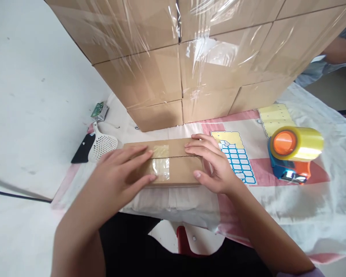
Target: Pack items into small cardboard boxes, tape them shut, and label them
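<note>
A small flat cardboard box (180,171) lies on the cloth-covered table in front of me, its two top flaps meeting along a seam. One strip of clear tape (160,169) crosses that seam near the middle. My left hand (125,167) rests on the box's left part with fingers stretched, the index and thumb tips by the tape's left edge. On the right end lies my right hand (212,161), fingers spread across the flaps and thumb on the front one. Neither hand grips anything.
Behind stands a plastic-wrapped stack of cartons (155,84). Right of the box are a label sheet (238,161) and a tape dispenser (291,154) with yellowish tape. A white perforated fly swatter (104,145) and a small green packet (99,111) lie left. Another person's arm (341,50) shows at far right.
</note>
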A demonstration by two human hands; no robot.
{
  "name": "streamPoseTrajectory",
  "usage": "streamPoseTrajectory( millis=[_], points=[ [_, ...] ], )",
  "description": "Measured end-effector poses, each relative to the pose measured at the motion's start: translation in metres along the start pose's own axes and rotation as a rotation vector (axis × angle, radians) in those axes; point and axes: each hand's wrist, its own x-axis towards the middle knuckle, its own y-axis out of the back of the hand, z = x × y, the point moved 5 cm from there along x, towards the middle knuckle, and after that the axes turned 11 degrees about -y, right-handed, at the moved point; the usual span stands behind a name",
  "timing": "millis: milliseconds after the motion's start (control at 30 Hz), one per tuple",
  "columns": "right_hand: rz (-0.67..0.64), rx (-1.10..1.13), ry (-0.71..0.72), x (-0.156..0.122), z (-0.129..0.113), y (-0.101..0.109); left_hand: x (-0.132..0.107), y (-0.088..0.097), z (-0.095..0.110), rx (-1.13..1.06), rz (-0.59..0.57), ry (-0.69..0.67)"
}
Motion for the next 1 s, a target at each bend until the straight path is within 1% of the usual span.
streamPoseTrajectory(
  millis=[100, 167, 367, 533, 1000],
  points=[
    [0.010, -0.057, 0.013, 0.000, -0.005, 0.002, 0.009, -0.010, 0.022, -0.016, 0.018, -0.105],
    [0.012, -0.090, 0.016, 0.000, -0.008, 0.004, 0.011, -0.011, 0.028, -0.007, 0.036, -0.123],
    [0.013, -0.139, -0.004, -0.001, -0.014, 0.005, 0.013, -0.009, 0.026, 0.016, 0.039, -0.123],
    [0.006, -0.155, -0.012, -0.001, -0.015, 0.005, 0.014, -0.010, 0.027, 0.010, 0.028, -0.124],
    [0.007, -0.163, -0.016, -0.003, -0.016, 0.004, 0.015, -0.012, 0.029, 0.084, 0.003, -0.135]
  ],
)
